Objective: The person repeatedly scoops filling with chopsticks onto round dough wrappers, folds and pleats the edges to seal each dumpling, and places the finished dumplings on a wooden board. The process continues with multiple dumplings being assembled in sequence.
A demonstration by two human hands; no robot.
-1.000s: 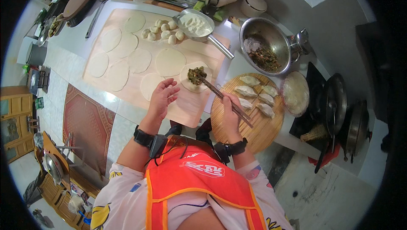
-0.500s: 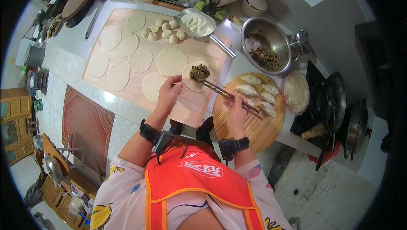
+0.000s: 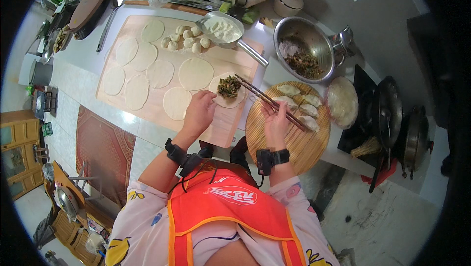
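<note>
The left hand [image 3: 198,111] cups a round wrapper [image 3: 228,91] carrying filling [image 3: 228,87]. The right hand [image 3: 275,119] pinches the chopsticks [image 3: 270,101] closed; their long axis runs up-left, tips just beside the filling, over the board [image 3: 147,114].

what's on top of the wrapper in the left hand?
A mound of dark green filling sits on the round wrapper, with the chopsticks tips at it, held by the right hand. The left hand covers the wrapper's near edge.
</note>
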